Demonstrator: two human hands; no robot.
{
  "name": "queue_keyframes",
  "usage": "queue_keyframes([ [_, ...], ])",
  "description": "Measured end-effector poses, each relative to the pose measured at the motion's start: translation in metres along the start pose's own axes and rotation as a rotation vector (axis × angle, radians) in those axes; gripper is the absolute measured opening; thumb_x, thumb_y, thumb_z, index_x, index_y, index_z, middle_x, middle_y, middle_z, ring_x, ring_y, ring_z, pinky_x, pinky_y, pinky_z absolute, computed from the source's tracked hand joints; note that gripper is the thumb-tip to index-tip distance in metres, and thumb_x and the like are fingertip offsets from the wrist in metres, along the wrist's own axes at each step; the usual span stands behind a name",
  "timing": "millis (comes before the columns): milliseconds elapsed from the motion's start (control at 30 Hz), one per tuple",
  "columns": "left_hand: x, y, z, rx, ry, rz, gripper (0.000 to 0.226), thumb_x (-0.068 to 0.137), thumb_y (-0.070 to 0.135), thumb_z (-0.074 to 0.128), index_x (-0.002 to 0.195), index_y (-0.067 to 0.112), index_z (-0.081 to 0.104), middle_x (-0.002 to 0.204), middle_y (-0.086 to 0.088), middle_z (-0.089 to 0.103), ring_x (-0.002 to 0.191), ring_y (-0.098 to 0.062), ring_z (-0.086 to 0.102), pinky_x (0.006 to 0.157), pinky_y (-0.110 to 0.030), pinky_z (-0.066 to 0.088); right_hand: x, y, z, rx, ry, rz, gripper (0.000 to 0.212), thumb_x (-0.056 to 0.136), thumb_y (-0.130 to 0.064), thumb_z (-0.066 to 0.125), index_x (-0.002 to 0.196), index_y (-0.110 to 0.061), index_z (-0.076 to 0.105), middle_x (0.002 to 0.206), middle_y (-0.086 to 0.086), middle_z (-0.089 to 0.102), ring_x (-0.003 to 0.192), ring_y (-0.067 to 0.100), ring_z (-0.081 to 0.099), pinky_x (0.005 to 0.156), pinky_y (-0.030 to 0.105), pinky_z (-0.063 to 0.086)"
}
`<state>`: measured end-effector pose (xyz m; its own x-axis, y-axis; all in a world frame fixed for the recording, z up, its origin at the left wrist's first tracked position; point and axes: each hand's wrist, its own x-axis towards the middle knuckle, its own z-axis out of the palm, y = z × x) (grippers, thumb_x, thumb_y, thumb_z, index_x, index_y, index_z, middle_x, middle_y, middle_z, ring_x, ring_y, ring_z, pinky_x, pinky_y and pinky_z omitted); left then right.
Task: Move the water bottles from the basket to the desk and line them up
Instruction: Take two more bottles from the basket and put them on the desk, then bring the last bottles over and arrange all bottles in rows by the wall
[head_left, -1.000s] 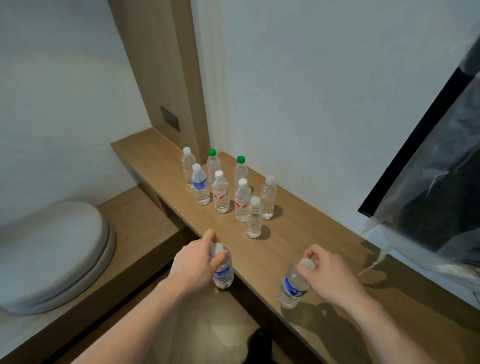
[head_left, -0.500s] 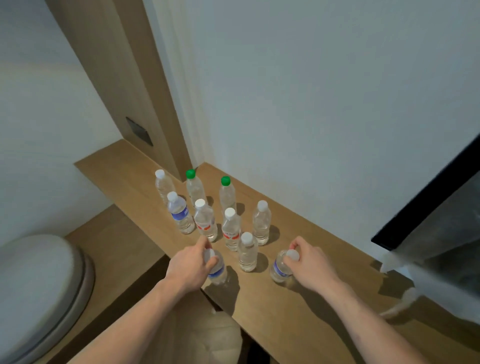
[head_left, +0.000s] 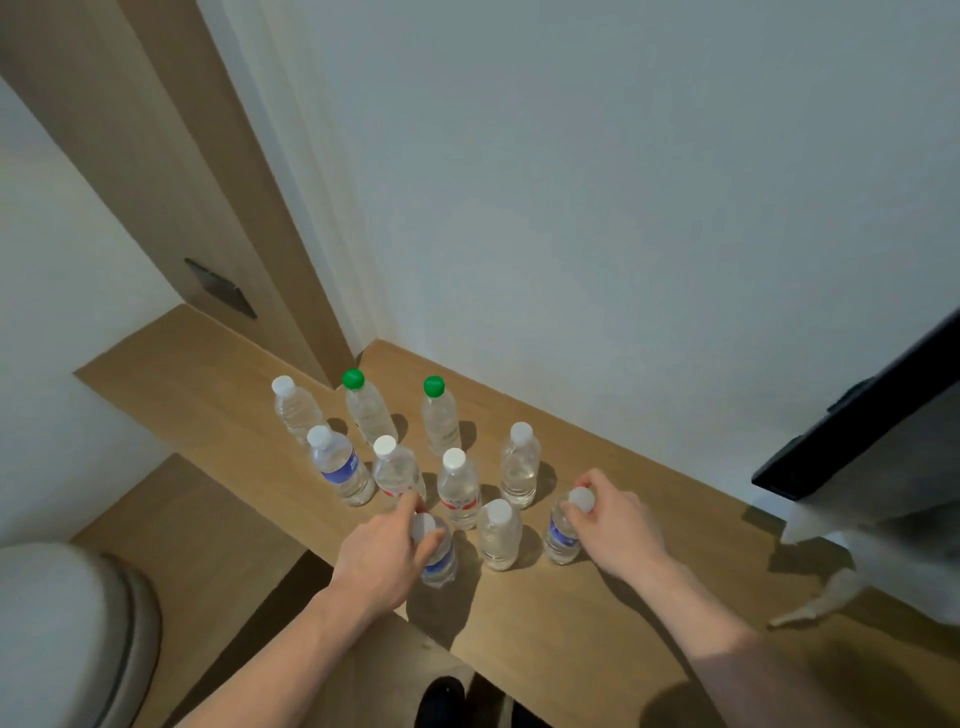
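Head view: since a second ago both hands have carried their bottles forward to the group at frame centre. The left hand (head_left: 387, 540) grips a blue-labelled bottle (head_left: 439, 558) by its cap; the right hand (head_left: 615, 519) grips another bottle (head_left: 562, 538). Both stand on the desk (head_left: 571, 623), flanking the front clear bottle (head_left: 498, 532); release likely comes next.
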<state>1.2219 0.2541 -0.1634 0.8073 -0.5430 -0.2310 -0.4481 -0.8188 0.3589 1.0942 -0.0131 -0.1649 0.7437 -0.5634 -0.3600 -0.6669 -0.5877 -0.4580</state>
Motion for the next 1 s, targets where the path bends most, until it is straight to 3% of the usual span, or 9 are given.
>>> queue_keyframes([
  [67, -0.002, -0.009, 0.001, -0.004, -0.019, 0.063, 0.033, 0.099, 0.065, 0.046, 0.120, 0.041, 0.039, 0.085, 0.012, 0.064, 0.072, -0.006, 0.063, 0.062, -0.024, 0.055, -0.006, -0.002, 0.002, -0.008, 0.030, 0.030, 0.019, 0.098, -0.056, 0.054, 0.109, -0.040, 0.051, 0.100, -0.002, 0.072, 0.091, 0.029, 0.068, 0.078, 0.043, 0.058],
  [133, -0.007, -0.014, -0.003, -0.004, -0.035, 0.122, 0.039, 0.100, 0.064, 0.046, 0.130, 0.040, 0.040, 0.088, 0.015, 0.062, 0.073, -0.005, 0.061, 0.061, -0.019, 0.049, -0.014, -0.005, 0.003, 0.005, 0.044, 0.063, 0.025, 0.098, -0.057, 0.055, 0.119, -0.043, 0.053, 0.109, -0.005, 0.073, 0.098, 0.027, 0.069, 0.084, 0.043, 0.059],
  [200, -0.011, -0.017, -0.011, -0.006, -0.039, 0.166, 0.045, 0.101, 0.061, 0.047, 0.139, 0.038, 0.042, 0.089, 0.018, 0.060, 0.072, -0.003, 0.057, 0.059, -0.018, 0.040, -0.023, -0.011, 0.004, 0.059, 0.054, 0.095, 0.038, 0.098, -0.056, 0.059, 0.134, -0.047, 0.051, 0.123, -0.008, 0.071, 0.110, 0.024, 0.069, 0.092, 0.045, 0.058],
  [300, -0.017, -0.025, -0.022, -0.056, -0.056, 0.204, 0.044, 0.102, 0.056, 0.050, 0.142, 0.040, 0.040, 0.086, 0.021, 0.059, 0.067, -0.001, 0.057, 0.057, -0.017, 0.041, -0.040, -0.022, 0.008, 0.102, 0.103, 0.174, 0.061, 0.098, -0.052, 0.064, 0.153, -0.047, 0.038, 0.140, -0.013, 0.063, 0.125, 0.018, 0.063, 0.105, 0.044, 0.054],
  [500, -0.038, -0.035, -0.045, -0.115, -0.083, 0.368, 0.034, 0.099, 0.047, 0.058, 0.130, 0.048, 0.044, 0.097, 0.028, 0.056, 0.080, 0.003, 0.061, 0.059, -0.016, 0.042, -0.103, -0.040, 0.025, 0.236, 0.111, 0.226, 0.067, 0.101, -0.042, 0.065, 0.159, -0.048, 0.031, 0.144, -0.021, 0.052, 0.115, 0.004, 0.060, 0.097, 0.034, 0.056],
  [600, -0.050, -0.024, -0.056, -0.102, -0.117, 0.497, 0.038, 0.099, 0.044, 0.059, 0.132, 0.050, 0.041, 0.110, 0.031, 0.051, 0.091, 0.010, 0.056, 0.066, -0.013, 0.042, -0.145, -0.039, 0.029, 0.270, 0.135, 0.227, 0.068, 0.102, -0.049, 0.063, 0.161, -0.047, 0.030, 0.157, -0.017, 0.044, 0.133, 0.008, 0.054, 0.107, 0.038, 0.054],
  [700, -0.062, 0.000, -0.061, -0.068, -0.160, 0.633, 0.041, 0.101, 0.049, 0.054, 0.138, 0.051, 0.038, 0.126, 0.033, 0.039, 0.099, 0.015, 0.049, 0.074, -0.011, 0.041, -0.185, -0.025, 0.031, 0.250, 0.139, 0.280, 0.068, 0.103, -0.054, 0.058, 0.164, -0.044, 0.027, 0.170, -0.017, 0.025, 0.154, 0.010, 0.032, 0.125, 0.040, 0.035],
  [867, -0.085, 0.065, -0.044, 0.040, -0.219, 0.880, 0.051, 0.098, 0.057, 0.052, 0.146, 0.054, 0.034, 0.151, 0.032, 0.023, 0.136, 0.006, 0.035, 0.107, -0.020, 0.042, -0.264, 0.031, 0.028, 0.349, 0.215, 0.410, 0.069, 0.101, -0.058, 0.059, 0.163, -0.046, 0.029, 0.173, -0.022, 0.012, 0.157, 0.011, 0.026, 0.129, 0.041, 0.029],
  [1000, -0.122, 0.137, -0.012, 0.123, -0.280, 1.075, 0.054, 0.099, 0.057, 0.052, 0.149, 0.053, 0.032, 0.161, 0.025, 0.020, 0.147, -0.004, 0.030, 0.118, -0.030, 0.037, -0.354, 0.077, 0.025, 0.386, 0.310, 0.531, 0.067, 0.102, -0.056, 0.059, 0.161, -0.051, 0.027, 0.171, -0.029, 0.005, 0.155, 0.017, 0.032, 0.124, 0.037, 0.037],
])
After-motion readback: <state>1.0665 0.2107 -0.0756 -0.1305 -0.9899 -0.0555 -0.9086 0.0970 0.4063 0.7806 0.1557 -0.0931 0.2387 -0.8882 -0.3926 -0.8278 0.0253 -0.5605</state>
